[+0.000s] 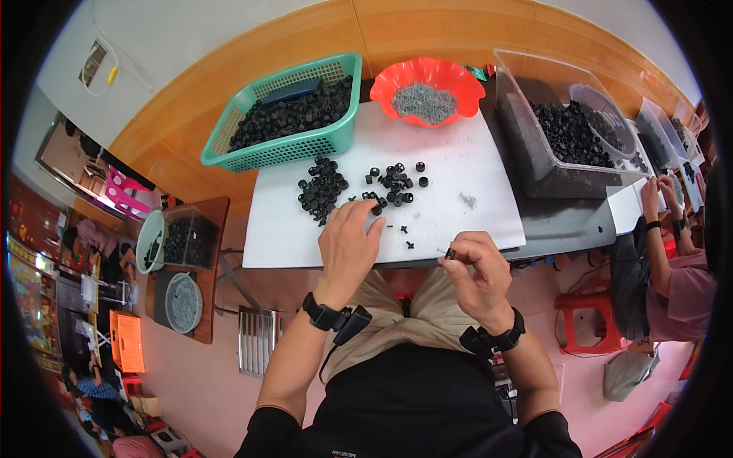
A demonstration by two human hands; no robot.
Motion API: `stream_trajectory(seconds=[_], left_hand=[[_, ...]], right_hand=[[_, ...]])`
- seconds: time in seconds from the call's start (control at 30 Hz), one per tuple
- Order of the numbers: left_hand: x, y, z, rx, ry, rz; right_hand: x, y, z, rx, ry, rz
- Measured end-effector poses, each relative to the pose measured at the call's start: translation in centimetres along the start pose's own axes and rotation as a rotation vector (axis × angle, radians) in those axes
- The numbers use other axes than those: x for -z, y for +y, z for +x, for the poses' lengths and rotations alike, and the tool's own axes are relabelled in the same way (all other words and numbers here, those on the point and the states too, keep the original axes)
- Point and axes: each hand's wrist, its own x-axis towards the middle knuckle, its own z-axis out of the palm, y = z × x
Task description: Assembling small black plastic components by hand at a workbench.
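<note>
My left hand (350, 243) is over the white sheet (286, 243), thumb and forefinger apart. Its fingertips reach the near edge of a loose group of black cylindrical caps (395, 180), and I cannot make out anything held in it. At the table's near edge, my right hand (482, 281) pinches a small black plastic part (450, 253) with a thin metal pin sticking out to the left. Left of the caps lies a denser heap of small black parts (321, 189). Several tiny black cross-shaped pieces (410, 245) lie between my hands.
Behind the sheet stand a green basket (305, 145) of black parts and a red scalloped bowl (384, 73) of grey screws or pins. A clear bin (534, 182) of black parts is at right. Another person (679, 282) sits at far right by a red stool (588, 305).
</note>
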Motion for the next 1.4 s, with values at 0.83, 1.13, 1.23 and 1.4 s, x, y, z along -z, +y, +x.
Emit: stream_trajectory(seconds=[0.83, 1.13, 1.23, 1.4], left_hand=[[1.8, 3.6, -1.9, 0.373, -0.168, -0.983], [1.9, 4.1, -2.9, 0.396, -0.217, -1.123], [1.8, 4.1, -3.1, 0.433, -0.248, -1.303], [1.7, 3.5, -3.4, 0.518, -0.321, -1.426]], right_hand=[[-2.1, 0.3, 0.8, -0.246, -0.040, 0.271], [-2.2, 0.1, 0.5, -0.225, -0.109, 0.256], [-2.3, 0.3, 0.2, -0.225, -0.062, 0.289], [-2.4, -0.1, 0.2, -0.280, -0.073, 0.353]])
